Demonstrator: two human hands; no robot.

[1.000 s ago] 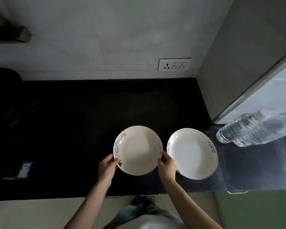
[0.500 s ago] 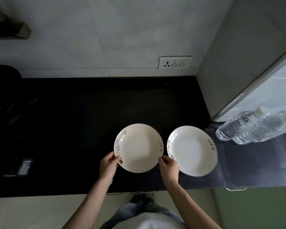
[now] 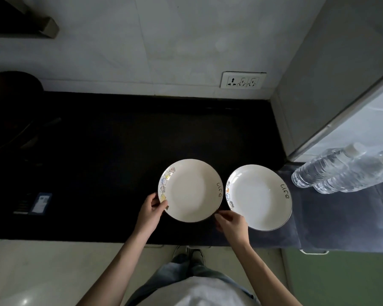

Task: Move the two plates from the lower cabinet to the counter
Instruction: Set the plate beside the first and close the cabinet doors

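Two white plates, cartoon rims, "Life" lettering, side by side on dark counter (image 3: pixel 119 151). Left plate (image 3: pixel 190 191): left hand (image 3: pixel 152 209) fingers clamped on near-left rim. Right hand (image 3: pixel 231 224) fingers loosely apart by near rim, contact unclear. Right plate (image 3: pixel 259 196) untouched.

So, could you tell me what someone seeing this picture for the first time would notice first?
Two white plates stand out against the dark counter: the left plate and the right plate sit side by side, each lettered "life". The left hand grips the left plate's rim, while the right hand sits at its near edge. Two clear water bottles lie at the right.
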